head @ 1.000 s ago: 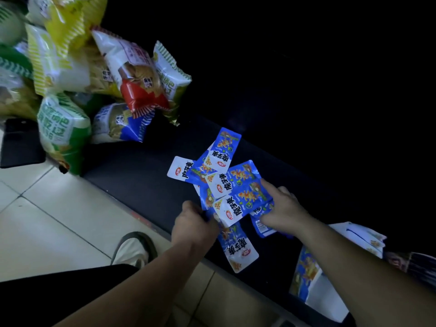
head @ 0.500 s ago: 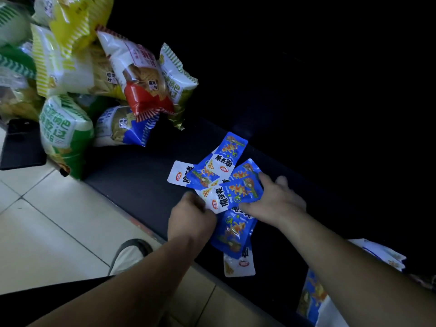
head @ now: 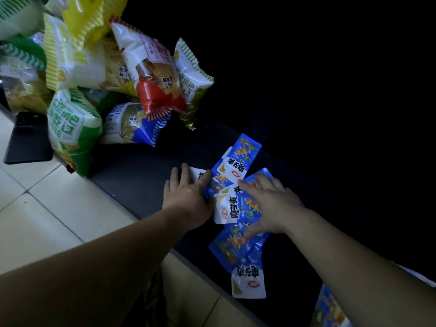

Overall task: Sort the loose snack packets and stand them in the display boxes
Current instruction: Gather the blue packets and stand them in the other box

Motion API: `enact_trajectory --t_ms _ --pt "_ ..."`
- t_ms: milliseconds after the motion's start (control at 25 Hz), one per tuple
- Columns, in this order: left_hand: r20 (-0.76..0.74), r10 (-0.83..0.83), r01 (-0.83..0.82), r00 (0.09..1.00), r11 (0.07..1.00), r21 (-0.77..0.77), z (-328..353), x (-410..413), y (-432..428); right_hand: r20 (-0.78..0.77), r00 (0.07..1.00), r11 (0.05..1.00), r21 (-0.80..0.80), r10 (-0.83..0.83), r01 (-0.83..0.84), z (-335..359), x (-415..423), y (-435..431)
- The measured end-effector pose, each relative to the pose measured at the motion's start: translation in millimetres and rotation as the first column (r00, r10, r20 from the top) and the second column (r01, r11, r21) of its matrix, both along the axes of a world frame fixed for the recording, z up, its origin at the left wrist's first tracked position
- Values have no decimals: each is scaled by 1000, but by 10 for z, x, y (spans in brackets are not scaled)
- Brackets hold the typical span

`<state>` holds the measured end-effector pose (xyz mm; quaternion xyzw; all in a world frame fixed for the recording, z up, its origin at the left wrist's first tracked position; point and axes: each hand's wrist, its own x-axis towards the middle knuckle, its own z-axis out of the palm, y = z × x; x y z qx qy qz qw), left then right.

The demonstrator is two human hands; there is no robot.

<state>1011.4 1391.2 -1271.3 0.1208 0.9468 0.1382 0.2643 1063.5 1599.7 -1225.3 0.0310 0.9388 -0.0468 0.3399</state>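
Both hands had come down flat onto the blue packets [head: 238, 208] lying on the dark shelf [head: 132, 175], close to its front edge. A moment earlier the person had been holding a fanned bunch of them up between the two hands; by this point the bunch had been laid on the shelf and was being pressed together. The left hand [head: 186, 197] lay with its fingers stretched out, pushing against the left side of the pile and partly covering one white-ended packet. The right hand [head: 269, 204] lay spread on top of the pile, palm down. Neither hand was clenched, and neither seemed to be gripping a packet; they looked to be squaring the pile rather than lifting it.

One packet [head: 244, 156] stuck out toward the back of the shelf, and another packet [head: 249, 282] hung out over the front edge, nearest the floor tiles [head: 59, 208]. Those two would, I judged, need gathering in before the lot could be stood up.

At the left end of the shelf sat a heap of large crisp bags [head: 99, 74], untouched and well apart from the hands. Something white and blue [head: 330, 308] showed at the lower right, maybe a display box, though it was too dark and cut off to be sure
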Motion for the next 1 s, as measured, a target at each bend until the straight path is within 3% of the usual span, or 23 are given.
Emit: enact_trajectory --t_ms 240,400,520,600,760,1000 --pt "-241 69 -37 968 990 137 57 458 119 -53 987 980 120 -153 159 46 45 71" --pt "-96 175 -150 980 964 221 214 531 233 -5 981 979 70 -193 193 88 151 61" --pt "-208 212 -152 955 951 270 183 396 254 -12 989 989 -13 -144 144 16 394 -29" --pt "-227 76 -24 971 974 224 114 195 310 -92 987 991 -12 -135 134 -57 507 -55" --pt "-15 -333 333 943 938 98 27 -14 437 -165 972 986 -46 -166 160 -129 607 -24" --pt "-266 -367 392 891 919 48 -144 421 35 -172 968 983 -11 -184 184 -124 633 -56"
